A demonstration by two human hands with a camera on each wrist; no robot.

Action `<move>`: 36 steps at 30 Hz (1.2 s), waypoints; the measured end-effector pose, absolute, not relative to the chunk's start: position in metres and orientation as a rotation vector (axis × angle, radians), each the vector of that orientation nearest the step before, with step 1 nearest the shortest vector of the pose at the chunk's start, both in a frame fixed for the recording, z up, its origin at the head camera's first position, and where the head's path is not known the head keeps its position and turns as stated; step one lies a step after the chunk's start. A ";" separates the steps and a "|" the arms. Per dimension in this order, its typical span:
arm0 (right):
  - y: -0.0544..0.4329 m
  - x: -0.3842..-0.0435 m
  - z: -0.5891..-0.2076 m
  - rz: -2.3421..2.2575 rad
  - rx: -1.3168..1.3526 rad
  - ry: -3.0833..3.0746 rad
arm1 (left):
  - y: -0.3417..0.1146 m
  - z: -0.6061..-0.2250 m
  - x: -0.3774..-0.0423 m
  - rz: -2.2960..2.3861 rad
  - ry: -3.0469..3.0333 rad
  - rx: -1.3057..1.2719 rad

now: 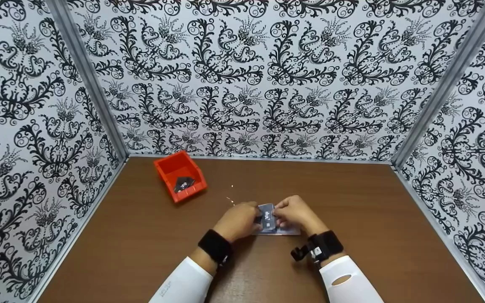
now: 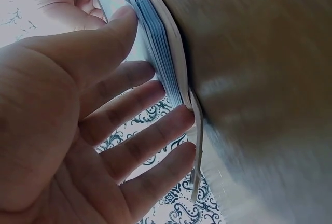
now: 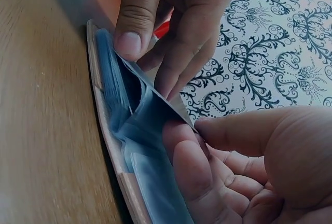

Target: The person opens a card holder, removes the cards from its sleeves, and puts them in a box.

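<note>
Booklet (image 1: 289,231) lies on the surface (image 1: 373,219) between both hands, its dark card (image 1: 267,217) seemingly inside a sleeve (image 3: 149,122). Right hand (image 1: 295,212) pinches its three-o'clock edge; left hand (image 1: 239,219), fingers spread, pinches nine o'clock's. Red bin (image 1: 167,173): ten o'clock.

Scroll-patterned walls (image 1: 251,80) around a brown tabletop (image 1: 364,202)

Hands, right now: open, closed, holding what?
Left hand: closed, holding the sleeves between thumb and fingers.
Right hand: closed, pinching one of the sleeves by its edge; whether also a card, can't tell.
</note>
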State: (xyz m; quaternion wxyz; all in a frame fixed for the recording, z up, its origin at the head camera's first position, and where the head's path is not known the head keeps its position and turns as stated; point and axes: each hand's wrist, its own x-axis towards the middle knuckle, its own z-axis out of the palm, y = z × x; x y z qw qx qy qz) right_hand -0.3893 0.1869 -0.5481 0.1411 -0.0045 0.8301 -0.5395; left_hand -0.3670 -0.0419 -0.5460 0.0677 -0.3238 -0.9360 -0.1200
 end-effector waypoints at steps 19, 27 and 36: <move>0.185 -0.389 -0.542 -1.591 0.006 2.360 | -0.041 -0.546 -0.367 -0.311 -2.861 -0.929; 0.191 -0.389 -0.541 -1.550 0.020 2.432 | -0.040 -0.547 -0.366 -0.308 -2.861 -0.924; 0.203 -0.391 -0.531 -1.483 0.045 2.528 | -0.041 -0.546 -0.364 -0.229 -2.850 -0.920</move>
